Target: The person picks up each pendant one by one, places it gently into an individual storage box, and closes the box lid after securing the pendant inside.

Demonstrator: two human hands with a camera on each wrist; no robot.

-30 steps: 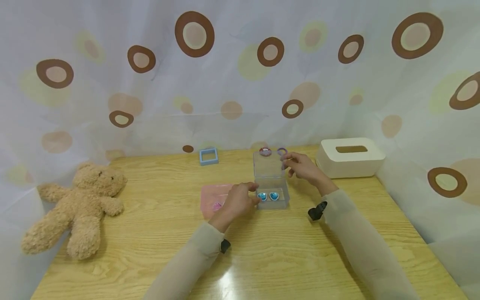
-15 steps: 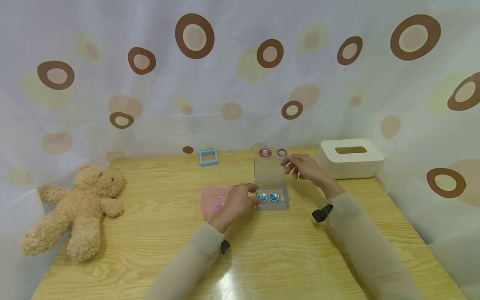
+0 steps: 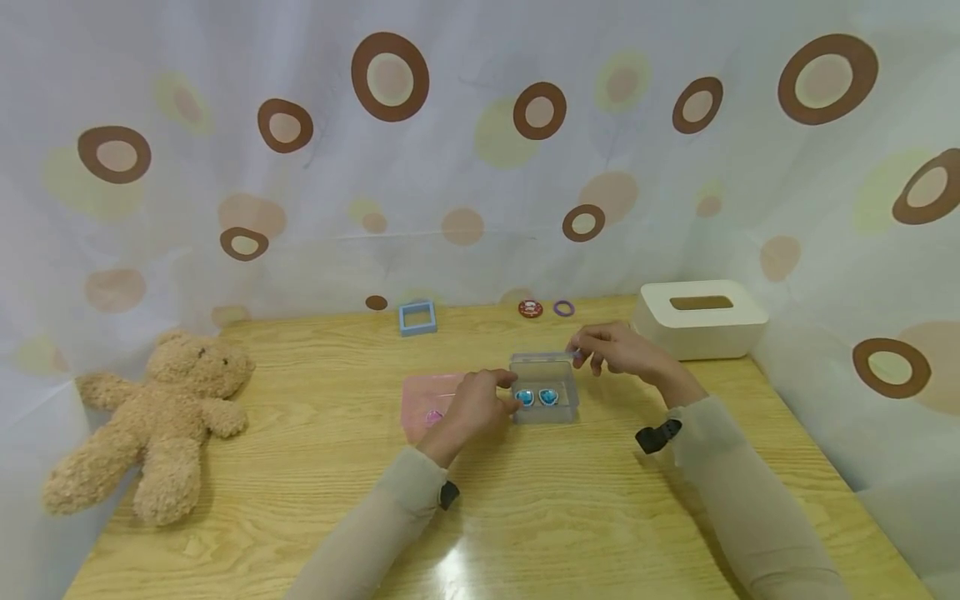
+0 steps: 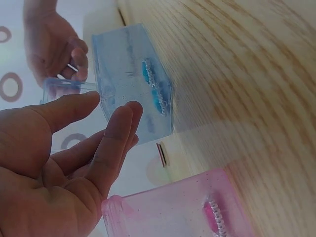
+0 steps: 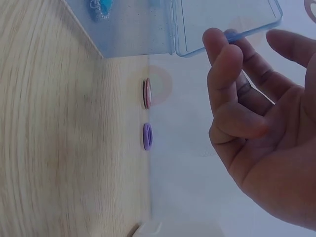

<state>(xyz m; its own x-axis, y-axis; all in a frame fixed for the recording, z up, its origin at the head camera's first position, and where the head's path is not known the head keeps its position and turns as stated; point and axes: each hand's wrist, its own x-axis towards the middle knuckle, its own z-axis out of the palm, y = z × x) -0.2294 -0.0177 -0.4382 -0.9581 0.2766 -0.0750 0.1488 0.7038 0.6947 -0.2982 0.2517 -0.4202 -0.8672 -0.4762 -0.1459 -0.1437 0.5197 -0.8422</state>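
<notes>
A clear bluish plastic box (image 3: pixel 567 383) stands on the table with two blue gems (image 3: pixel 548 397) inside. Its hinged lid (image 5: pixel 227 22) is raised and tips forward over the box. My left hand (image 4: pixel 74 163) is at the box's left side, thumb and fingers apart, fingertips at the wall. My right hand (image 5: pixel 266 108) has its fingertips at the lid's right edge; the thumb stands apart from them and the other fingers are bent. Beside my left hand lies a pink plastic case (image 3: pixel 420 400) holding a pink gem (image 3: pixel 434 417), partly hidden by that hand in the head view.
Along the table's back are a blue square frame (image 3: pixel 417 318), a red round disc (image 3: pixel 530 309) and a purple ring (image 3: pixel 564 308). A white tissue box (image 3: pixel 697 329) stands at the right. A teddy bear (image 3: pixel 172 417) lies at the left, and a dotted curtain (image 3: pixel 450 150) hangs behind.
The lid has swung from upright toward me, so the disc and ring now show uncovered behind it. My right hand has come down and nearer with it; my left hand has stayed put.
</notes>
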